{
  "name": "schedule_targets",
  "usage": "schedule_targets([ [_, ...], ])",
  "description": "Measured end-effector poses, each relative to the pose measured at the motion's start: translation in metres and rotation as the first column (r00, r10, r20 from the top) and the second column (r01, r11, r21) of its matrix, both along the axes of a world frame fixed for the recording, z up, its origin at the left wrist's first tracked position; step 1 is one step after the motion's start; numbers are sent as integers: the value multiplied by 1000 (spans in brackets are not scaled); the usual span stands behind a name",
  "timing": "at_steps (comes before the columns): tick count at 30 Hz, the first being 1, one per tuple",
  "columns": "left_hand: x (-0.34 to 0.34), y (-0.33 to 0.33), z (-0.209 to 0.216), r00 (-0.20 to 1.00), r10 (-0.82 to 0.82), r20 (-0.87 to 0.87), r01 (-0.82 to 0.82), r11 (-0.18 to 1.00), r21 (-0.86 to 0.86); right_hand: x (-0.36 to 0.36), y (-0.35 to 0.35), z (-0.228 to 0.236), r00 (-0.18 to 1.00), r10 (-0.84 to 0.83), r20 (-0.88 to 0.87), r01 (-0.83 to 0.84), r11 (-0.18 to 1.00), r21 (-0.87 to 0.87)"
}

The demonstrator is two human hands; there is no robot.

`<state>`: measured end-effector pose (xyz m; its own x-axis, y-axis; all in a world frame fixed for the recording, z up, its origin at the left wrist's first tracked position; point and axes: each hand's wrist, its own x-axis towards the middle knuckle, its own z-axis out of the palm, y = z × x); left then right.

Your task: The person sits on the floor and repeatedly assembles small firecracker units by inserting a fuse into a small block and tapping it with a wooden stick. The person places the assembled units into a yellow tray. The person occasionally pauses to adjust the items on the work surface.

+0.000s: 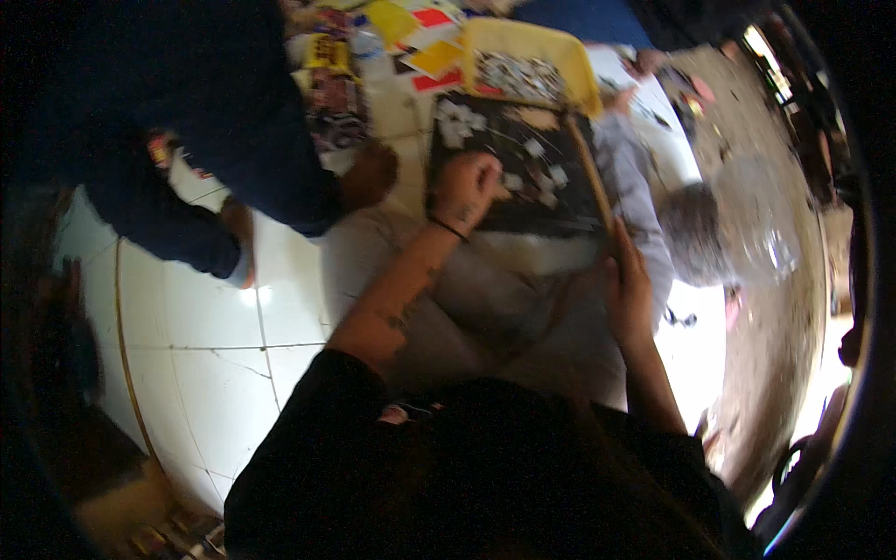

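My left hand [467, 189] is closed above a dark board [523, 217] that rests across my lap. Whether its curled fingers pinch something is too blurred to tell. Small whitish pieces [544, 187] lie scattered on the board beside it, and more pale pieces [457, 121] sit together near the far left corner. Along the board's right side runs a long wooden stick [588, 168]. My right hand [630, 280] is closed around the stick's near end.
Beyond the board stands a yellow tub [588, 79] of small pale pieces. Colourful packets [338, 98] and a clear bottle [369, 47] are left of it. Another person's foot [369, 175] is on the white tiles [215, 317]. A large clear plastic container [756, 224] lies right.
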<state>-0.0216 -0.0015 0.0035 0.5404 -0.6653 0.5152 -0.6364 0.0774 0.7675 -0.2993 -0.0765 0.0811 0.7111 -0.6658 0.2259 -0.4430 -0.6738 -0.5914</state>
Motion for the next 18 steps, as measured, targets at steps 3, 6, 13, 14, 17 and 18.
schedule_targets([
  [3, -10, 12, 9, 978, 5, -207, 21, 992, 126, 9, -26, -7, 950, -180, -254, 180, 983, -26],
  [6, -21, 33, 17, 953, -137, -270, 189, 966, 177, 24, -41, -27, 923, -172, -344, 146, 984, -99],
  [13, -73, 74, 22, 935, -158, 318, 93, 973, 211, 47, -5, -33, 998, 62, 8, -56, 935, -350],
  [14, -82, 75, 22, 903, -170, 394, 62, 960, 273, 50, 3, -30, 979, 186, 79, -181, 981, -74],
  [17, -94, 76, 25, 843, -148, 516, 6, 964, 266, 57, 16, -23, 947, 227, 226, -284, 921, 267],
  [18, -95, 75, 27, 825, -150, 545, -9, 960, 279, 59, 19, -21, 948, 198, 250, -270, 915, 301],
])
